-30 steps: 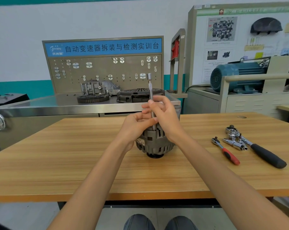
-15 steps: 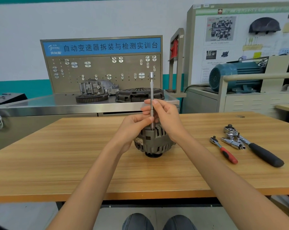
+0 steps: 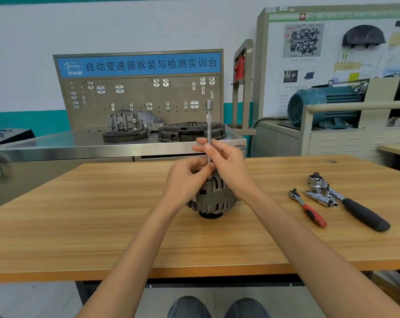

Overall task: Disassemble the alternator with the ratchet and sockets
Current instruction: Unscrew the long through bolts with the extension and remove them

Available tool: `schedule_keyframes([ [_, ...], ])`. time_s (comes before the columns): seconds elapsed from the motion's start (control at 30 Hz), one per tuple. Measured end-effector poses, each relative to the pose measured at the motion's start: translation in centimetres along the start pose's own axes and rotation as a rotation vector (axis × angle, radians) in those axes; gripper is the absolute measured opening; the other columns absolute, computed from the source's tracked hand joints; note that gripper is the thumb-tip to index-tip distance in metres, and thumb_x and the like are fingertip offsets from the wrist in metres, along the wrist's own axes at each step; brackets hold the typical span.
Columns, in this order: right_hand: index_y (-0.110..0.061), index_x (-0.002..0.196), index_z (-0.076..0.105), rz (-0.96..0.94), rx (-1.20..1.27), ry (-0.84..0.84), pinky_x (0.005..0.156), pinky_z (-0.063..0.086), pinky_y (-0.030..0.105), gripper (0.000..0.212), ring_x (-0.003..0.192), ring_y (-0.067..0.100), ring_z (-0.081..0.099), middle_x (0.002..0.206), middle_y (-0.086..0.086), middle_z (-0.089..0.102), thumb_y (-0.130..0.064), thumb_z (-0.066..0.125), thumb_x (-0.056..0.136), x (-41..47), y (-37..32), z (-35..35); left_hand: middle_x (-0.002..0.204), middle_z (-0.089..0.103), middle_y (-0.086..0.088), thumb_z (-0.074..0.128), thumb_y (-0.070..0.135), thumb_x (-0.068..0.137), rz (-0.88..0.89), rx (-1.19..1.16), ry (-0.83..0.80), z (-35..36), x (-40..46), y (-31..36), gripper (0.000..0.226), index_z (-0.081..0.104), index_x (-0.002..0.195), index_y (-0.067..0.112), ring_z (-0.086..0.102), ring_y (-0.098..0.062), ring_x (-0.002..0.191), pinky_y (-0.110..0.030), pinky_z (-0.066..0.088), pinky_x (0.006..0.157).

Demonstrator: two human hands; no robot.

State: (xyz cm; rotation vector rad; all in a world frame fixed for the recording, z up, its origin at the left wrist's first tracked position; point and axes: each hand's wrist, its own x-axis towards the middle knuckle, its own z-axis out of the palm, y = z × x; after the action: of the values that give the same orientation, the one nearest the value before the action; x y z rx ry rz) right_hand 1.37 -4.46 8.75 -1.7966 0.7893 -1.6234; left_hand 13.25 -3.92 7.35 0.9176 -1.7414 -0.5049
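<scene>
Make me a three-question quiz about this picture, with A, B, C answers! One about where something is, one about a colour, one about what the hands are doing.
1. Where do the spare wrenches lie?
A. right of the alternator
B. left of it
C. on the floor

2. What colour is the small wrench's handle?
A. blue
B. red
C. yellow

3. What are the hands doing?
A. resting flat
B. holding a wrench
C. pinching an upright metal rod

Answers:
1 A: the red-handled wrench and black-handled wrench lie right of the alternator.
2 B: its grip is red.
3 C: the left hand and right hand pinch the rod.
</scene>
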Motion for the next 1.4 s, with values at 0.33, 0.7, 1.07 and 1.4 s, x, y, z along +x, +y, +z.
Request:
schedule_keyframes([
  [0.33, -0.017, 0.118, 0.062, 0.037, -0.014, -0.046, 0.065, 0.045, 0.006, 0.026, 0.089, -0.006, 0.064, 0.097, -0.008, 0.070, -0.018, 0.043, 0.100, 0.2, -0.1, -0.3, 0.091, 0.074, 0.010, 0.053, 0.011, 0.097, -0.002, -0.240, -0.227, -1.5, 1.0, -0.3, 0.019, 0.069, 0.104, 0.016, 0.068, 0.000, 0.090, -0.011, 0.049, 0.074],
  [0.7, -0.023, 0.103, 0.066, 0.007, -0.030, -0.053, 0.084, 0.051, 0.017, 0.020, 0.099, 0.004, 0.065, 0.103, -0.004, 0.070, -0.019, 0.047, 0.098, -0.2, 0.3, -0.3, 0.074, 0.073, 0.012, 0.064, 0.019, 0.090, -0.038, -0.251, -0.103, -0.8, 0.9, -0.4, 0.007, 0.070, 0.088, 0.022, 0.067, 0.002, 0.074, -0.010, 0.047, 0.063],
  [1.07, -0.022, 0.123, 0.058, 0.044, -0.080, -0.149, 0.088, 0.047, 0.013, 0.031, 0.103, -0.001, 0.061, 0.104, -0.011, 0.067, -0.024, 0.035, 0.102, -0.1, 0.0, -0.6, 0.099, 0.074, 0.012, 0.064, 0.011, 0.089, -0.048, -0.300, -0.165, -1.4, 1.0, -0.8, 0.012, 0.073, 0.093, 0.018, 0.068, -0.006, 0.097, -0.017, 0.053, 0.083],
  [1.4, -0.020, 0.086, 0.052, 0.005, -0.033, -0.017, 0.075, 0.058, 0.032, 0.010, 0.080, 0.019, 0.071, 0.087, 0.011, 0.073, -0.023, 0.053, 0.096, -0.5, 0.2, 0.0, 0.081, 0.075, 0.002, 0.068, 0.015, 0.087, -0.065, -0.255, -0.109, -1.1, 0.9, -1.0, 0.009, 0.073, 0.094, 0.013, 0.070, -0.010, 0.080, -0.024, 0.056, 0.075],
])
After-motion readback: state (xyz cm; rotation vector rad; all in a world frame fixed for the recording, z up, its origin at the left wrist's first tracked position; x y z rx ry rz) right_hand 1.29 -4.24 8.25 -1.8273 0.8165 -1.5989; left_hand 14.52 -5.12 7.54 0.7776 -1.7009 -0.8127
